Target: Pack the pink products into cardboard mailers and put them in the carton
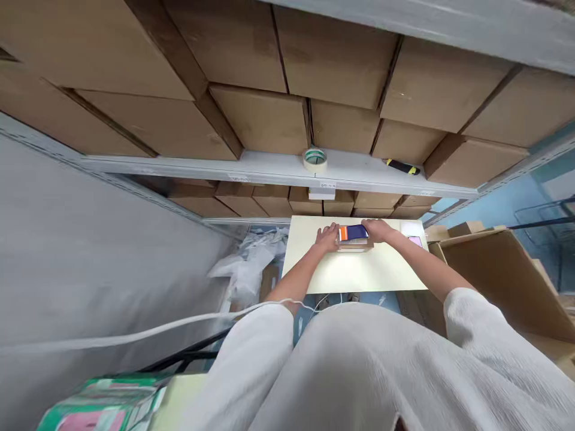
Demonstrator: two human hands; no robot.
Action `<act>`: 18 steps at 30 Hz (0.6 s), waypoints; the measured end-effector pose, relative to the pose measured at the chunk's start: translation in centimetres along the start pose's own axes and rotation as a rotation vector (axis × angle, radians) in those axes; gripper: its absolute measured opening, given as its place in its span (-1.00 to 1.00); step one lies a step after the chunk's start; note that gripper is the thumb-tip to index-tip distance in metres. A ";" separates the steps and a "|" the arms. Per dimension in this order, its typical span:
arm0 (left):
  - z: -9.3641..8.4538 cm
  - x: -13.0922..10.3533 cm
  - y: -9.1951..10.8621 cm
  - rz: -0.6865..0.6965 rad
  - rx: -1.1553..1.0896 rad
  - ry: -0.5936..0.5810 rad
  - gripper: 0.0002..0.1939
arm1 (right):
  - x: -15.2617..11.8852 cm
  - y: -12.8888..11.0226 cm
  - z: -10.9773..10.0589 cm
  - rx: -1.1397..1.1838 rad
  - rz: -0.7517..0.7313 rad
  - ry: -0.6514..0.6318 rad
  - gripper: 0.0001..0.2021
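Small cardboard box point(369, 245) is lying on the pale tabletop point(314, 272) in front of you, and a blue-and-orange item point(354, 232) is resting over its top. You are holding your hands apart, the left hand point(328, 237) touching the box's left end, the right hand point(376, 230) reaching the item's right end; you aren't showing enough finger to tell whether either is gripping. The item is already lying over the box; whether it is attached, and what is left, you can't tell from here. Your fingers are partly hiding both ends, glare is washing out the near side, and any print is looking too small to read.
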State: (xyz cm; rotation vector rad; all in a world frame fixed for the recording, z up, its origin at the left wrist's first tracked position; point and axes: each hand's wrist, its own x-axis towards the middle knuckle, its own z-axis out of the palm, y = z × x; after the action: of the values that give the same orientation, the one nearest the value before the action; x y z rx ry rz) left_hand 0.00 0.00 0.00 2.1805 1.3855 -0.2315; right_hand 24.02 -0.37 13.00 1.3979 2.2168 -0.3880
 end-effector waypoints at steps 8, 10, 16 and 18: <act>-0.3 0.7 -0.6 -0.014 0.002 0.006 0.17 | -4.0 9.0 2.3 0.018 0.090 0.091 -0.68; -0.3 1.0 -0.7 -0.017 0.007 -0.003 0.18 | -5.2 11.5 3.5 0.010 0.106 0.089 -0.67; -0.2 1.3 -0.5 -0.036 0.035 -0.029 0.18 | -6.4 15.1 6.3 0.041 0.046 0.075 -0.64; -0.3 1.3 -0.5 -0.040 0.041 -0.036 0.19 | -6.9 16.4 6.7 0.044 0.040 0.085 -0.66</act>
State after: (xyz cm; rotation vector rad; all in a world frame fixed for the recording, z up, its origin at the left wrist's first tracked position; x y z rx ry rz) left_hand 0.16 1.38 -0.45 2.1725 1.4171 -0.3158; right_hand 42.86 -1.65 11.41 1.5055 2.2562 -0.3716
